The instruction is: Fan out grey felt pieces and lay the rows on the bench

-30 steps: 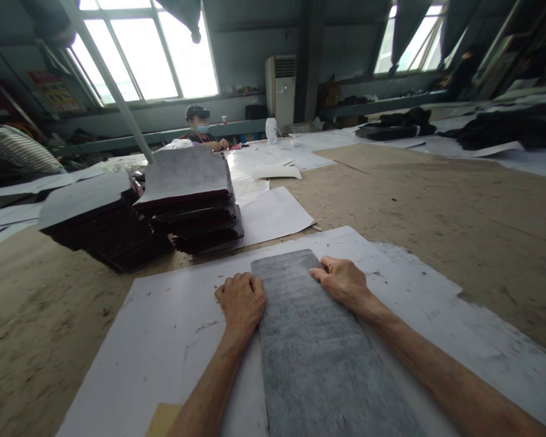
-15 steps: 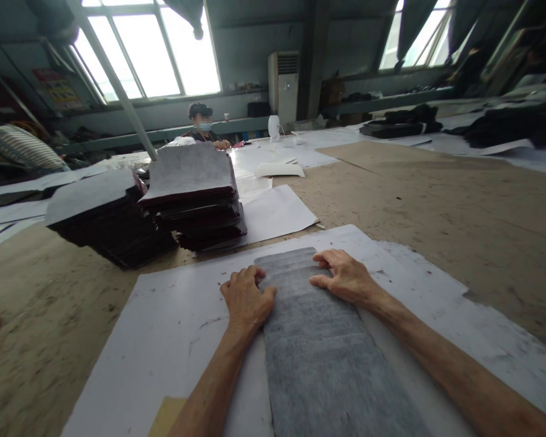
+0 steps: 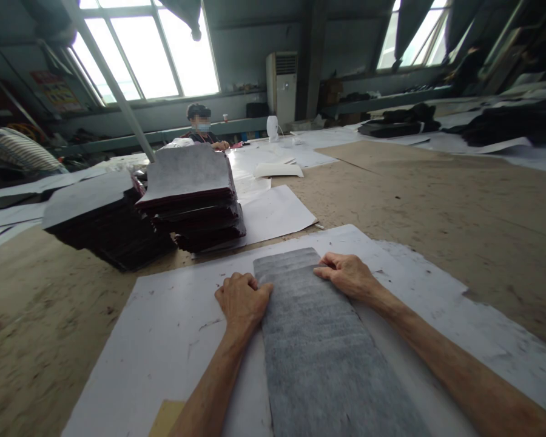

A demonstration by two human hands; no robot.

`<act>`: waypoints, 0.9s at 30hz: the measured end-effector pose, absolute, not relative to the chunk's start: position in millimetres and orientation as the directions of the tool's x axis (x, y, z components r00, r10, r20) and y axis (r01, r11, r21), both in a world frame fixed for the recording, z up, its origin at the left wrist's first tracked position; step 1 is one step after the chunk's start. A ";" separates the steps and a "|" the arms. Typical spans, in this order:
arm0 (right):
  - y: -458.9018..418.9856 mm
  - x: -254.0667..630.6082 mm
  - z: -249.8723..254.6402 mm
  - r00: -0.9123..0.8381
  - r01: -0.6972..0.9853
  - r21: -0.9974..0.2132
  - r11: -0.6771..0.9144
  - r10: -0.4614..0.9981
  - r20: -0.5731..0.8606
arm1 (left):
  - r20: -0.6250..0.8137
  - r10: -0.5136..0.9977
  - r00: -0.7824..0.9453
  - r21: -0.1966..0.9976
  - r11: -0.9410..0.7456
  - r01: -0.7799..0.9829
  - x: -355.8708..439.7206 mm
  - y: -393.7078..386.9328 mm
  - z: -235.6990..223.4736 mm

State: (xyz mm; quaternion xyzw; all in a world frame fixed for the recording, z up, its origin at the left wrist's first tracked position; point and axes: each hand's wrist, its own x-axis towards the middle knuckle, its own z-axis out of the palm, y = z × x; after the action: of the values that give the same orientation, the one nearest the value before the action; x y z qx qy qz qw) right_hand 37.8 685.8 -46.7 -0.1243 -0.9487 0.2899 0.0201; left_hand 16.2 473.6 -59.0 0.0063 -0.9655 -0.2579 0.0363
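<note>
A long grey fabric panel (image 3: 313,346), faintly creased crosswise, lies flat on white paper (image 3: 182,328) and runs toward me past the bottom of the view. My left hand (image 3: 243,297) is at its left edge near the far end, fingers curled and thumb laid on the edge; the fingertips are partly hidden. On the opposite edge, my right hand (image 3: 348,274) is closed, thumb and index finger pinching the panel's border. How many layers the panel has, I cannot tell.
Two tall stacks of dark cut pieces with pale tops, a left stack (image 3: 91,194) and a right stack (image 3: 186,176), stand beyond the paper. A yellowish piece (image 3: 166,417) lies near my left forearm. A masked person (image 3: 202,127) sits across the brown-covered table (image 3: 414,194).
My right hand's spread fingers have come together in a pinch on the right edge. My left hand has slid slightly left and toward me. The panel looks unmoved.
</note>
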 end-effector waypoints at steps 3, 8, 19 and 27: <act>683.8 38.2 -46.1 -0.964 0.236 -0.537 0.810 0.263 -0.028 | 0.069 -0.036 -0.997 0.514 0.858 0.005 15.6 472.2 -59.9; 682.4 37.5 -46.9 -0.963 0.244 -0.508 0.826 0.270 -0.022 | 0.078 -0.035 -0.996 0.529 0.849 0.011 14.8 471.1 -62.1; 681.1 35.2 -48.7 -0.967 0.216 -0.467 0.858 0.254 0.020 | 0.095 -0.014 -0.995 0.508 0.861 0.036 15.0 472.8 -64.2; 684.3 35.6 -58.6 -0.946 0.173 -0.433 0.884 0.272 0.178 | 0.184 -0.078 -0.980 0.555 0.831 0.038 16.9 473.4 -65.8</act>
State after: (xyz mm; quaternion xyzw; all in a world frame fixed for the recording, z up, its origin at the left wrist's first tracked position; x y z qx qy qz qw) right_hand 35.6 684.3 -58.6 -0.1154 -0.9636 0.2108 0.1174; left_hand 16.9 473.4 -65.8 0.0106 -0.9515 -0.2907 0.1001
